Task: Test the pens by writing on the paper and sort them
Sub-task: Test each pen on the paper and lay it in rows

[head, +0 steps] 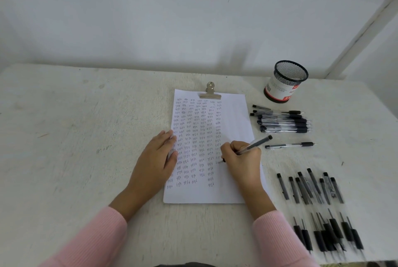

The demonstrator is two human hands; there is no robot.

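A white sheet of paper (233, 120) lies on a clipboard under a metal clip (210, 91), filled with columns of the handwritten word "test". My right hand (242, 160) grips a clear pen with a black cap end (259, 142), its tip touching the paper in the rightmost column. My left hand (158, 158) rests flat on the sheet's left edge, fingers together. A tidy pile of several pens (282, 121) lies right of the paper. One single pen (289, 145) lies below that pile. Several more pens (318, 208) lie spread at the near right.
A black mesh pen cup (285, 82) with a white and red label stands at the back right. The table (75, 126) has a rough whitish surface. A white wall runs behind it, and a white frame post (364, 36) rises at the right.
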